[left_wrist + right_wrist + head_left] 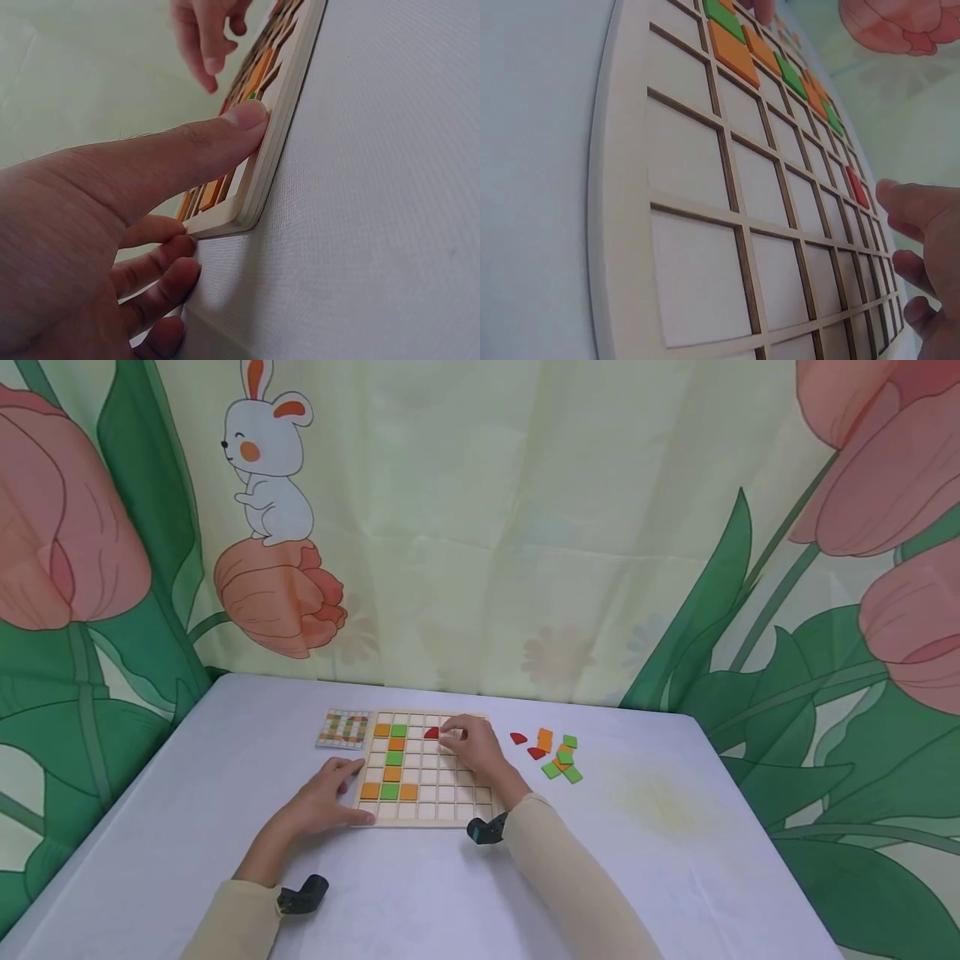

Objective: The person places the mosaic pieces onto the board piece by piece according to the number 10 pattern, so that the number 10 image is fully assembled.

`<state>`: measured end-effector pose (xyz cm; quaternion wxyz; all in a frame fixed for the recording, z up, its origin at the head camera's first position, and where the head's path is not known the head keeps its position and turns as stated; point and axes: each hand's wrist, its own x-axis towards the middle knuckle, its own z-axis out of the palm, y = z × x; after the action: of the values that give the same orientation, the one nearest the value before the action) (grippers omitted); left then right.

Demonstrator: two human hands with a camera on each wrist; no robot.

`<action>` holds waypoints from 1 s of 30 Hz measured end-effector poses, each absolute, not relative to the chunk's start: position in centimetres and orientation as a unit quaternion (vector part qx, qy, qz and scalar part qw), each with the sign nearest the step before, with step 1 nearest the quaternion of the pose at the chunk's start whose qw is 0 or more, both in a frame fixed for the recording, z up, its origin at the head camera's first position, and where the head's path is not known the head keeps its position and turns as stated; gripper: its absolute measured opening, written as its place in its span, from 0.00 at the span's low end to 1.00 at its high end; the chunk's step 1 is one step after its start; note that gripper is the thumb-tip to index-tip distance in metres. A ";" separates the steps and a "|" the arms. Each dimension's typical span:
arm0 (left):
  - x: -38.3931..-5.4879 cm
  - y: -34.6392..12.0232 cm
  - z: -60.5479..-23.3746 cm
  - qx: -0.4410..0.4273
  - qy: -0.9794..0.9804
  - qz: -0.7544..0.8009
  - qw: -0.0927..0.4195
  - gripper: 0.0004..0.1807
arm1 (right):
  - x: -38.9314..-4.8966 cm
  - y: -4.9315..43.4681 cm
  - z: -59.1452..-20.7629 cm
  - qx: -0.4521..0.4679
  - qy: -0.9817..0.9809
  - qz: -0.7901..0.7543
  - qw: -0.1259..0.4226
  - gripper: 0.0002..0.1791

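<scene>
A wooden grid board (427, 822) lies on the table, with orange and green square tiles in its left columns. My left hand (322, 797) rests at its near left corner, thumb (241, 120) pressing the near rim and fingertips at the left side. Near the far edge of the grid sits a red quarter-round tile (432, 732). My right hand (474, 745) hovers just right of this red tile, thumb and forefinger curved and parted with nothing between them. In the right wrist view, its fingertips are beside the red tile (857, 187).
A pattern card (343, 729) with a coloured grid lies against the board's left side. Loose tiles lie right of the board: red quarter-rounds (518, 738), orange pieces (545, 740) and several green squares (573, 774), some overlapping. A printed curtain (480, 527) hangs behind the table.
</scene>
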<state>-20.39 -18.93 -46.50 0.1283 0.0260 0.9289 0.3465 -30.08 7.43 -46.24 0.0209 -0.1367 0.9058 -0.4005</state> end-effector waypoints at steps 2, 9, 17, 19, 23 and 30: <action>-20.5 -19.0 -46.6 0.025 0.929 0.346 0.129 0.60 | -29.9 7.8 -46.2 -0.137 0.906 -0.399 0.021 0.10; -20.5 -18.9 -46.6 0.025 0.929 0.347 0.127 0.61 | -29.3 9.3 -46.0 -0.114 0.902 -0.414 0.037 0.13; -20.4 -18.9 -46.5 0.025 0.928 0.349 0.126 0.60 | -28.6 11.4 -46.1 -0.094 0.908 -0.408 0.027 0.13; -20.4 -18.9 -46.5 0.026 0.929 0.348 0.124 0.60 | -28.5 12.0 -46.0 -0.086 0.910 -0.404 0.023 0.13; -20.3 -18.8 -46.5 0.027 0.929 0.348 0.121 0.60 | -28.1 13.3 -45.9 -0.077 0.914 -0.399 0.012 0.12; -20.3 -18.8 -46.5 0.029 0.930 0.345 0.123 0.59 | -27.7 15.5 -45.8 -0.051 0.920 -0.388 0.008 0.12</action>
<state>-20.28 -18.77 -46.48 0.1235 0.0288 0.9298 0.3454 -27.69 15.51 -45.79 0.0078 -0.0509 0.9201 -0.3884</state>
